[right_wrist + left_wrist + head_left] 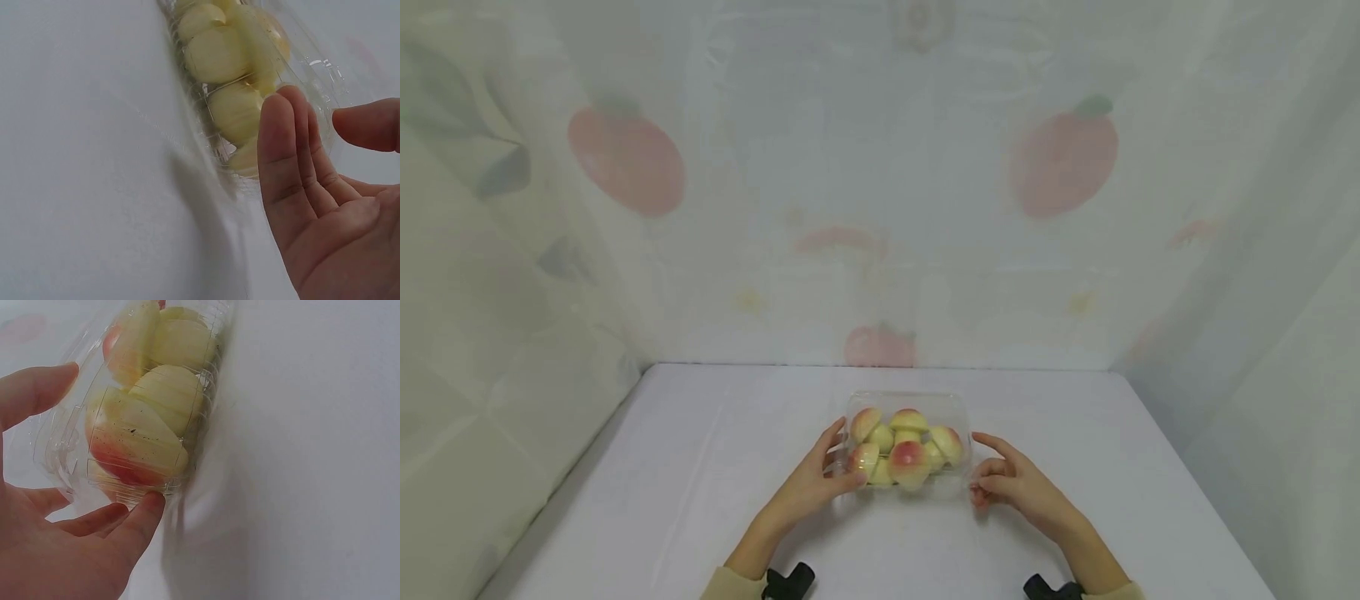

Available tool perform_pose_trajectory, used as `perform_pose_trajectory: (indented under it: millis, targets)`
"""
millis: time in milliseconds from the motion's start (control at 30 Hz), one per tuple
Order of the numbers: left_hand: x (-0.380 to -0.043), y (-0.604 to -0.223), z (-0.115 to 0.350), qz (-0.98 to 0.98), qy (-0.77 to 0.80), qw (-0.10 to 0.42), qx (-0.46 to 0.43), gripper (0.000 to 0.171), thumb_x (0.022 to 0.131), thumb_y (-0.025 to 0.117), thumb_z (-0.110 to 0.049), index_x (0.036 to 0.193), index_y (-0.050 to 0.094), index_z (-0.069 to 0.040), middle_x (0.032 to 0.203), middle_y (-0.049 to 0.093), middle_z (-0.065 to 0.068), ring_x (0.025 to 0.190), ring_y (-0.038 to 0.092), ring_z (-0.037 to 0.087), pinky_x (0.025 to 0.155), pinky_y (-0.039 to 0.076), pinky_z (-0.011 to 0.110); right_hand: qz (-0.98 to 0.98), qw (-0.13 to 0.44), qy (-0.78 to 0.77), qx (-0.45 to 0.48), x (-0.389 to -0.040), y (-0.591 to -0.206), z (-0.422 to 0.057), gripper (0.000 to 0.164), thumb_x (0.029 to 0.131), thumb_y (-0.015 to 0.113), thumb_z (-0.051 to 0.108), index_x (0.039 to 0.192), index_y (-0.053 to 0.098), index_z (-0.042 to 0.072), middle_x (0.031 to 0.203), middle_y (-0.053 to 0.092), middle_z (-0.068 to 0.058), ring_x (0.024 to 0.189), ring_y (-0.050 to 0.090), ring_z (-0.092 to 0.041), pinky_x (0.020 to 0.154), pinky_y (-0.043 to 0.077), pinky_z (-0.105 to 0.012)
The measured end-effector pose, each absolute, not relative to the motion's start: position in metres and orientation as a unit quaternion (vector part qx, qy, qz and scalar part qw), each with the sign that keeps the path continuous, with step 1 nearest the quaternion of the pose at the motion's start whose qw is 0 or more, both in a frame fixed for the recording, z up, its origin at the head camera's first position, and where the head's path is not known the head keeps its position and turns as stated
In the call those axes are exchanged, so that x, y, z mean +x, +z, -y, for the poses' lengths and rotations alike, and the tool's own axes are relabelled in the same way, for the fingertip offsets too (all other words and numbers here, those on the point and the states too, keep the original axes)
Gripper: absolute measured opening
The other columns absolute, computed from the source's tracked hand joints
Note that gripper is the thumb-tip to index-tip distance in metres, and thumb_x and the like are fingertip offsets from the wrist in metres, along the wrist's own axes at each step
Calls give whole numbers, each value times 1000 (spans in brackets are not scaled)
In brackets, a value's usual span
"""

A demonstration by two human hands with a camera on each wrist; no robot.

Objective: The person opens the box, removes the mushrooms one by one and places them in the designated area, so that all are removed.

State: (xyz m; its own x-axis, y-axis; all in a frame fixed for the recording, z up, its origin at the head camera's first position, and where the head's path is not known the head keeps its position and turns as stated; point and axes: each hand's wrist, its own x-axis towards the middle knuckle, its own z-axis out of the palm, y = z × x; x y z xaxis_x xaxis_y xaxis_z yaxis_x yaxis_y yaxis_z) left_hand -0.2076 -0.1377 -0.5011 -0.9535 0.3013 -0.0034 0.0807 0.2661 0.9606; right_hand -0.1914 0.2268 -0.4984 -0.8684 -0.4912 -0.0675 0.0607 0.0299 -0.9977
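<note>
A clear plastic clamshell box (949,407) sits on the table, filled with several mushroom-shaped pieces (910,462) that have pale yellow stems and yellow-and-red caps. My left hand (812,475) grips the box's left end, thumb at the front side and fingers around the end. In the left wrist view, fingertips (152,501) press against the ribbed plastic wall. At the right end is my right hand (1022,487), its index finger stretched along the side. The right wrist view shows its fingers (278,134) fairly straight beside the box, with the thumb held apart.
A white-covered table (700,517) carries the box near its middle. Behind it hangs a pale curtain (880,167) with printed red fruit, and similar sheets close in the left and right sides. Black wrist straps (790,581) show at both sleeves.
</note>
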Motion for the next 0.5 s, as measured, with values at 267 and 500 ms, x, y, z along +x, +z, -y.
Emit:
perform_pose_trajectory:
  millis: [267,500]
  targets:
    - [-213,-505,137,-800,580,90,126,96,87,83,-29,161,24,-15,157,32,25,141,37,48,111,37,60,-678,219,-684,-156,-192,-498,-223,84,100,61,8,161,3,3,89,67,-9,79,68,-21,76,59,-36]
    - [-212,-506,137,-795,586,94,126,96,86,83,-27,161,25,-14,157,32,25,141,37,48,111,36,61,-679,209,-688,-148,-189,-495,-219,81,100,57,6,160,4,0,86,67,-9,75,68,-20,72,59,-34]
